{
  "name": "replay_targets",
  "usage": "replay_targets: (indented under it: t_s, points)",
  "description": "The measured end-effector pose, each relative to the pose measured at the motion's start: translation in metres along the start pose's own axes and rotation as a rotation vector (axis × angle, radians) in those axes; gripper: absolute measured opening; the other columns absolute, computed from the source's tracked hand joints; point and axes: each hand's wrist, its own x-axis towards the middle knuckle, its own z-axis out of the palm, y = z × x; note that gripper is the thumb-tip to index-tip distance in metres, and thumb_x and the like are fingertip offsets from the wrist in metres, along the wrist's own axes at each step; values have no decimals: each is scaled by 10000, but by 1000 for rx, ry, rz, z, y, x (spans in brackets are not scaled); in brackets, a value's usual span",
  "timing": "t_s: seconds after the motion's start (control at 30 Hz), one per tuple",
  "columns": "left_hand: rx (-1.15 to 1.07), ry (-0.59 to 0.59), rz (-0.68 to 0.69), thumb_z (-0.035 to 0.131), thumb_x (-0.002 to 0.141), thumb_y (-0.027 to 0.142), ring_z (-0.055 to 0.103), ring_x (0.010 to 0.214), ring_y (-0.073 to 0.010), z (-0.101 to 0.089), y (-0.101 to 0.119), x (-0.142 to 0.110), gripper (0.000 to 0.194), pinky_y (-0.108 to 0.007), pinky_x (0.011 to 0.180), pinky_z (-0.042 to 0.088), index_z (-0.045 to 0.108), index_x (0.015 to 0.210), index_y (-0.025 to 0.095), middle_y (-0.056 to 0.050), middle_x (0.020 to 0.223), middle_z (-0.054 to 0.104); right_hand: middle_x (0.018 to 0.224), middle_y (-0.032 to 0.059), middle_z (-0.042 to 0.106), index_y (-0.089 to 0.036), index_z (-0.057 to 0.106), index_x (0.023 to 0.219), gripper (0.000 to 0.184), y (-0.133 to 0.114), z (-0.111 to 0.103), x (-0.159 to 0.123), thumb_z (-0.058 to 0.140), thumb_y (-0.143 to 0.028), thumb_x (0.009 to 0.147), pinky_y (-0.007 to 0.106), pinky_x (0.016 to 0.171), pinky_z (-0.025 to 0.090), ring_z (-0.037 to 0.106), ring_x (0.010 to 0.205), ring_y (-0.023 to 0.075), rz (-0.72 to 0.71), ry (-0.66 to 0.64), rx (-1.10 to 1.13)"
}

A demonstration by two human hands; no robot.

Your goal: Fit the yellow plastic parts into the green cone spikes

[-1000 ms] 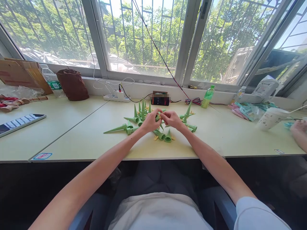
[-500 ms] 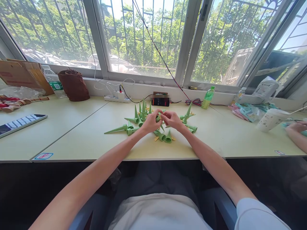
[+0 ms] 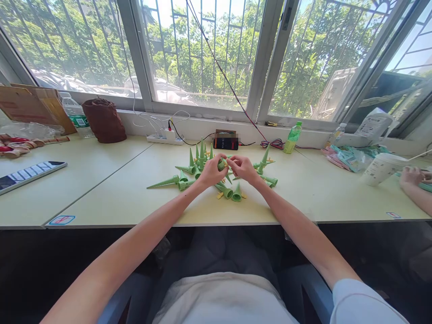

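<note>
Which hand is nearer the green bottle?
Right. The right hand is left of the green bottle and closer to the wearer; the left hand is farther left, on the right hand's far side from it.

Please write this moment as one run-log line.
left hand: holding green plastic cone | right hand: fingertips beside it | pale-yellow table: similar cones

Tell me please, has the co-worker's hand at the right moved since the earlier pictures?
Yes. The co-worker's hand has shifted left, nearer to the white cup.
</note>
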Motion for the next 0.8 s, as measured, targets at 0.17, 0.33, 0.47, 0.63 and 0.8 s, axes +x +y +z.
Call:
replay_targets:
  t_s: [0.17, 0.33, 0.47, 0.63, 0.8]
  points:
    - [-37, 14, -34, 600, 747, 256, 439, 520, -78, 0, -1, 1, 258, -220, 567, 379, 563, 992, 185, 41, 712, 531, 470, -43, 505, -184, 582, 790, 401, 1, -1, 0, 576, -584, 814, 226, 433, 376, 441, 391, 95, -28, -12, 2]
    - [-76, 3, -59, 613, 742, 277, 424, 473, -48, 0, 0, 0, 269, -220, 552, 391, 550, 985, 181, 19, 812, 552, 461, -39, 488, -187, 549, 712, 407, 3, -1, 1, 556, -577, 829, 234, 431, 368, 436, 390, 99, -18, 10, -13]
    - [-79, 0, -47, 619, 740, 286, 420, 472, -47, 1, 0, 0, 281, -210, 535, 386, 545, 991, 181, 22, 800, 549, 446, -36, 461, -187, 525, 654, 470, 5, -1, 2, 528, -623, 831, 237, 429, 337, 423, 403, 99, -14, 32, -91]
    - [-58, -2, -34, 618, 738, 289, 409, 484, -54, 2, -2, 0, 268, -203, 537, 377, 547, 975, 186, 37, 749, 546, 436, -38, 418, -184, 508, 610, 533, 6, -1, 3, 483, -667, 834, 235, 431, 308, 397, 419, 95, -21, 46, -155]
    - [-46, -16, -21, 595, 752, 284, 433, 527, -74, 1, -2, 0, 226, -211, 561, 380, 563, 951, 182, 35, 714, 551, 465, -38, 474, -177, 558, 694, 475, 1, -1, 0, 527, -631, 829, 232, 443, 349, 430, 411, 96, -31, -13, -89]
